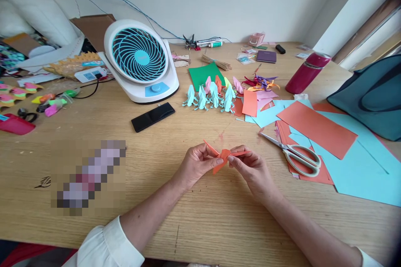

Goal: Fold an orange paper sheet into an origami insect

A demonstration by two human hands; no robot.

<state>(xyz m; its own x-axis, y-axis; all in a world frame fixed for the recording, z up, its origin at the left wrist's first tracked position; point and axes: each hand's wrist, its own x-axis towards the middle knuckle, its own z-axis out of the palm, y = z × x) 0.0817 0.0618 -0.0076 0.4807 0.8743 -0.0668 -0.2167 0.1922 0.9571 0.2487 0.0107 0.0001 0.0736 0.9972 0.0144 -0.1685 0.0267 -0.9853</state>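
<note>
An orange folded-paper figure [224,155] is held between my two hands, a little above the wooden table. My left hand [200,160] pinches its left side between thumb and fingers, and one thin point sticks up past the fingers. On the other side my right hand [249,167] grips it, thumb near the middle, with another narrow point lying along the fingers. Beyond the hands stand several folded-paper figures [214,95] in light blue, pink, orange and yellow. Scissors [300,158] with pale handles lie to the right, on orange paper.
Light blue sheets [354,175] and an orange sheet [318,127] spread across the right. Behind them are a red flask [308,73] and a teal bag [372,96]. A black phone [153,117] lies before the white fan [140,60]. A blurred-out item [90,177] is at left.
</note>
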